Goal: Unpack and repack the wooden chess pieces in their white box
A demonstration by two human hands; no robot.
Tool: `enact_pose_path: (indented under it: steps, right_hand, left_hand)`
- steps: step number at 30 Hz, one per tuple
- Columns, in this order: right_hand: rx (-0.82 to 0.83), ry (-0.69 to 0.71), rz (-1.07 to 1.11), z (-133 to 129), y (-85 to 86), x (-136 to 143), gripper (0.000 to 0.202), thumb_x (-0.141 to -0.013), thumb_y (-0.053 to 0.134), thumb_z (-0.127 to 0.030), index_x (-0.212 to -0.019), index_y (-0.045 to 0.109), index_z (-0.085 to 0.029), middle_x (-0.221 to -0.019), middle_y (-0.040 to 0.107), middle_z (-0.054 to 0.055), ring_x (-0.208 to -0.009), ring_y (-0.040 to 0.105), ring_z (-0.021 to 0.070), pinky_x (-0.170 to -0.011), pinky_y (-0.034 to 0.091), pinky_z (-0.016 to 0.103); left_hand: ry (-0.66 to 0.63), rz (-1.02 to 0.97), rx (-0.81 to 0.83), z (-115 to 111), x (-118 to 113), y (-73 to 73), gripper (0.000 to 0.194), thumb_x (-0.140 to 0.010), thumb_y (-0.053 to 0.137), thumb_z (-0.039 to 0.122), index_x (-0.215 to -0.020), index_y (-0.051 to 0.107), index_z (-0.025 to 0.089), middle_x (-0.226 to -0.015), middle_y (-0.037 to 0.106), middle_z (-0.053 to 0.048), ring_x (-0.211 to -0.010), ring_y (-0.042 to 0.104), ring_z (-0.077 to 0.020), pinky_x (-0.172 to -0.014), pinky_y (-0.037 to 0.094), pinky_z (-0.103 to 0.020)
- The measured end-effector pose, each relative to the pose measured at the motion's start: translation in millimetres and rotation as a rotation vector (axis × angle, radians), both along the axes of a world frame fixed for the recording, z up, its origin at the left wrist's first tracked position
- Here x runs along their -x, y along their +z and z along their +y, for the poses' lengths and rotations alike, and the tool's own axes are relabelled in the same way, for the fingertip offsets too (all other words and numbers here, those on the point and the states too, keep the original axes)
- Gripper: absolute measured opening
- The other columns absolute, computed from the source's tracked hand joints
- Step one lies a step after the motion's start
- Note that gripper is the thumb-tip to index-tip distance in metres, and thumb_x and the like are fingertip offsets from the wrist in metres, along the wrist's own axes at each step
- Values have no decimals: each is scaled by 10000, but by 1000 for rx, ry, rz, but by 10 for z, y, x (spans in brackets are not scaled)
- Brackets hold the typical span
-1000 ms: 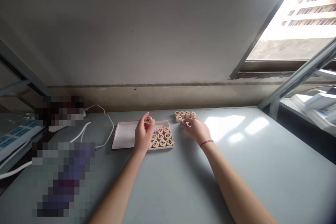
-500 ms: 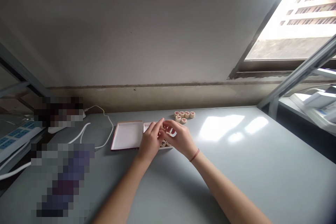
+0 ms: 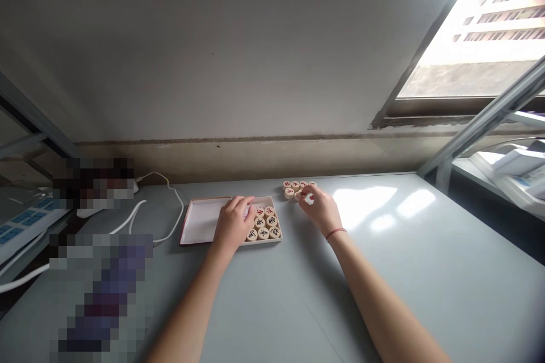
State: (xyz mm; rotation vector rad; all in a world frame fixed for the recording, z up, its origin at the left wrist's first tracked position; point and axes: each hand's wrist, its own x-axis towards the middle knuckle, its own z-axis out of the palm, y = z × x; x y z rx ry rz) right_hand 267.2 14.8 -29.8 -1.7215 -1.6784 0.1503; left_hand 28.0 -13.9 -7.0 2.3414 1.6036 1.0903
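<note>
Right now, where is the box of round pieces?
In the head view, the box is on the table just left of centre, between the lid on its left and loose pieces to its right; the left hand partly covers it.

Grey wall (image 3: pixel 221 57), bright window (image 3: pixel 489 39) at right, grey tabletop (image 3: pixel 272 300) with sunlit patches (image 3: pixel 361 204)

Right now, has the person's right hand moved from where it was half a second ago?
Yes: judged against the white box tray, the right hand has moved rightward, from above it to the red-lettered xiangqi pieces.
</note>
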Motion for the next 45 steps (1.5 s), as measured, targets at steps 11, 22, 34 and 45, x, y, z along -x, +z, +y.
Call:
enact_pose_path:
  steps: [11,22,34,45]
  right_hand:
    - [-4,-24,-66,65,-209,14,158,-758,515,-245,-878,618,-257,-856,683,1,-662,580,157,-624,416,278]
    - [-48,-29,-96,105,-289,17,131,-779,517,-261,-866,614,-247,-851,688,10,-680,571,167,-661,403,294]
    - [-321,173,-84,-176,121,378,152,-854,483,-240,-878,630,-212,-868,658,52,-881,537,216,-787,396,343]
    - [-3,361,-2,-373,137,590,233,-906,445,-318,-942,641,-198,-714,624,30,-678,564,166,-645,399,270]
  left_hand:
    - [3,1,34,-3,-7,6,207,-857,483,160,-970,652,200,-925,690,-46,-862,647,-192,-803,507,-321]
    - [26,-2,54,-2,0,2,203,-855,486,173,-948,662,210,-905,693,-42,-844,642,-188,-778,498,-307]
    - [94,180,83,-39,-80,-22,195,-866,524,263,-934,705,232,-919,695,-71,-913,576,-255,-773,437,-375]
    - [145,320,274,-115,-184,29,274,-898,475,378,-866,676,195,-928,675,-83,-1001,523,-288,-813,380,-414]
